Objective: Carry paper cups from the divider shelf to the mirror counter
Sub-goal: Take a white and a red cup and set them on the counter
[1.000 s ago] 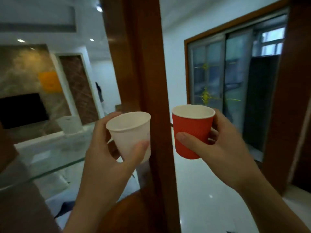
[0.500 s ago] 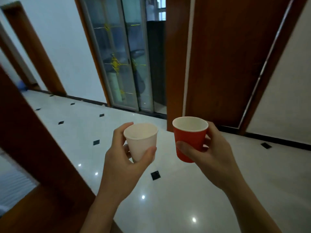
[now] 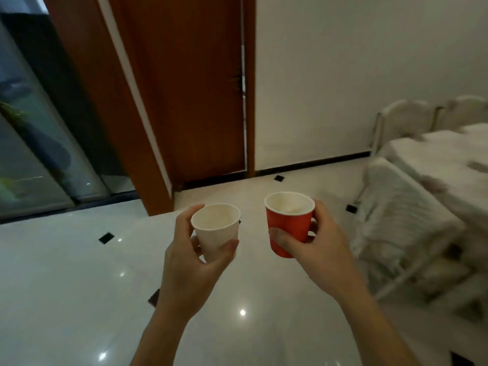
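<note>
Above the glossy white floor (image 3: 66, 273), I see both bare forearms reaching forward from the bottom edge, wrists bent a little upward, each hand carrying one cup in the air at about the same height.

The left hand (image 3: 184, 265) grips the white paper cup (image 3: 215, 231). Its thumb (image 3: 228, 247) presses on the near side low down, and its fingers curl round the far left side, the index finger lying along the rim. That cup leans slightly to the left, its mouth open toward me, and I can see nothing inside it.

The right hand (image 3: 319, 254) grips the red paper cup (image 3: 289, 228). Here the thumb (image 3: 281, 237) lies across the near face while the other fingers wrap round the right and far side. This cup stands close to upright, with a pale inside.

The two cups are near each other but apart, floor showing between them, and neither touches any surface.

Ahead stands a brown wooden door (image 3: 190, 88) set in a white wall (image 3: 356, 75), with a dark glass panel (image 3: 26, 154) to the left. On the right, blurred, I make out a white chair (image 3: 396, 228) beside a white-covered table (image 3: 449, 159).
</note>
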The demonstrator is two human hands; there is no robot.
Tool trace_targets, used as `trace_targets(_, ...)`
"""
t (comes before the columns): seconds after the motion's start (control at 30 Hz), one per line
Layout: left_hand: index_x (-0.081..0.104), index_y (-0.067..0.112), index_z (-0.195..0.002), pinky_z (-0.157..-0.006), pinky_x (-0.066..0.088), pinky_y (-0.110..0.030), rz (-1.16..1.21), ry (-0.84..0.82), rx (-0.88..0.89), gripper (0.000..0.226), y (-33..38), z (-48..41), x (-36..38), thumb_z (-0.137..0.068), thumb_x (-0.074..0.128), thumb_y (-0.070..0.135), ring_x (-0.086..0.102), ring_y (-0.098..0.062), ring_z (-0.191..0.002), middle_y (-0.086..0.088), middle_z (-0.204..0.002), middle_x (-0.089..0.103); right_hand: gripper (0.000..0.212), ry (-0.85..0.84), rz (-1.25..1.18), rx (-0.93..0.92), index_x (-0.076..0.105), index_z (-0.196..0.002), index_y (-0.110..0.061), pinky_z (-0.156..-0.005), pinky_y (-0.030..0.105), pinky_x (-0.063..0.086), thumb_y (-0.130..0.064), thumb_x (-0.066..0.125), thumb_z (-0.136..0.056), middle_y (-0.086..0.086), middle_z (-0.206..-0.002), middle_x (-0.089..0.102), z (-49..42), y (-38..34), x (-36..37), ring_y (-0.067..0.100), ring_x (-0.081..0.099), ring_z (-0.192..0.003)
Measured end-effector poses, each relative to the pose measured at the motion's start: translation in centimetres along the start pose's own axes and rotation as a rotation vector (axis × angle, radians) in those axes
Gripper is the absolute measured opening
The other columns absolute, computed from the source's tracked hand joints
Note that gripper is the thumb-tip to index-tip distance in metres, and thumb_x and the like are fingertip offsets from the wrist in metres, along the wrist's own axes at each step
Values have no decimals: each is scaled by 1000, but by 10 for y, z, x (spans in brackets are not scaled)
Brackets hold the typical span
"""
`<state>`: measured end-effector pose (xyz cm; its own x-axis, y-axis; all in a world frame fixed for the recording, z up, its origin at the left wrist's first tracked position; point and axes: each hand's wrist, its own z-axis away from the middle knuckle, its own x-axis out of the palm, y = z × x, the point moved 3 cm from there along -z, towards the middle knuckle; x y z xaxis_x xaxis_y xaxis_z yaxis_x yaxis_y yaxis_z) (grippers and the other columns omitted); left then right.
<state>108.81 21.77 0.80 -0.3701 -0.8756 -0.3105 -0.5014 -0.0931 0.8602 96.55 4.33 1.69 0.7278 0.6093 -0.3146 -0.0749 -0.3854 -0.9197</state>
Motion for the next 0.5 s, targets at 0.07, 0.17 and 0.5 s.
trace_targets(0.07,35,52,-122,-73,49,-6,41,-99,18,72,-2,1,15,-61,73,55,48,21,-106,54,-109,43,78,102,23,55,44,-124,-40,-67,16,51,-62,77,-57,-24,-112,54,20,9,-13,4,57,-99)
trace_targets(0.17,35,46,-128,-74,53,-10,94,-246,67,76,-1,10,38,-63,73,54,50,17,-108,52,-111,42,80,259,64,128,47,-125,-39,-71,21,53,-63,76,-55,-21,-113,58,58,21,-35,5,58,-99)
trace_targets(0.5,43,39,-127,-71,55,-17,339,-694,164,69,44,64,141,-72,84,34,58,5,-106,35,-116,55,56,696,158,296,48,-100,-57,-62,8,48,-63,76,-52,-42,-97,56,187,34,-127,-11,57,-91)
